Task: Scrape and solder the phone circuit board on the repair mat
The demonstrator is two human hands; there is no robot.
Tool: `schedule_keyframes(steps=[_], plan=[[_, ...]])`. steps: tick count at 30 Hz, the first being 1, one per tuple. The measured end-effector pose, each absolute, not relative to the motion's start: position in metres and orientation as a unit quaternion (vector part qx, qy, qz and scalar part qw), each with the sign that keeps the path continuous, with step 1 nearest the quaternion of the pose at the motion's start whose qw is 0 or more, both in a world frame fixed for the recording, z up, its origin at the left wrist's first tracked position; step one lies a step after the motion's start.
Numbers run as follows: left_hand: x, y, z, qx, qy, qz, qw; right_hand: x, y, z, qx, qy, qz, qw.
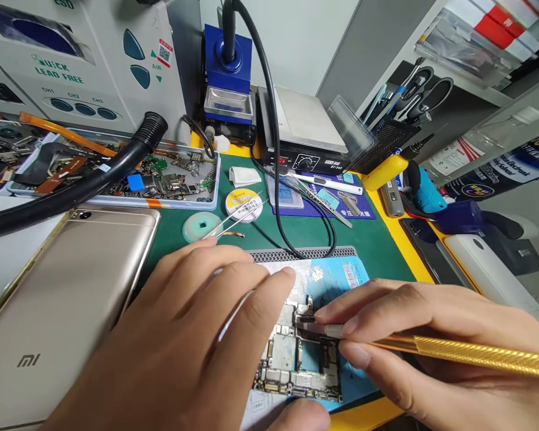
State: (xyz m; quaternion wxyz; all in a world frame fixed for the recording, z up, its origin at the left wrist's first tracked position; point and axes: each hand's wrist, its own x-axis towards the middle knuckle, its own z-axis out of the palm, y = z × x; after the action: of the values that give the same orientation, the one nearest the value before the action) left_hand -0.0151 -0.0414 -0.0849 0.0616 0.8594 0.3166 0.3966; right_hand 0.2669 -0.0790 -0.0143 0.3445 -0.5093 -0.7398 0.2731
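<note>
My right hand point(413, 335) pinches a gold-handled craft knife point(467, 359) near its blade. The blade lies over a phone circuit board point(291, 377), at its upper part. My left hand point(188, 335) arches over the board's left side, with its thumb near the front edge. Metal tweezers point(238, 220) stick out beyond its fingers, points away from me, and appear tucked in that hand; their grip is hidden. Beneath the board is a blue and white pad point(354, 383), partly covered by both hands.
A gold phone back point(85, 287) lies at left. Behind stand a tray of board scraps point(179, 200), a hot-air station point(94, 66) with black hose point(117, 167), a solder coil point(193, 228), a round tin point(244, 205) and a heating plate point(305, 126). A black cable point(276, 149) loops above the pad.
</note>
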Motion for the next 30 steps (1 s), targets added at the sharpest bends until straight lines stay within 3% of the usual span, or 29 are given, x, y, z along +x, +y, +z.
schedule_keyframes(steps=[7, 30], plan=[[-0.022, -0.04, -0.08, 0.878, 0.296, 0.37, 0.075, 0.249, -0.067, -0.011, -0.5, -0.707, 0.303, 0.398], [-0.017, -0.036, -0.078, 0.874, 0.289, 0.386, 0.056, 0.255, -0.073, -0.014, -0.475, -0.756, 0.264, 0.365]])
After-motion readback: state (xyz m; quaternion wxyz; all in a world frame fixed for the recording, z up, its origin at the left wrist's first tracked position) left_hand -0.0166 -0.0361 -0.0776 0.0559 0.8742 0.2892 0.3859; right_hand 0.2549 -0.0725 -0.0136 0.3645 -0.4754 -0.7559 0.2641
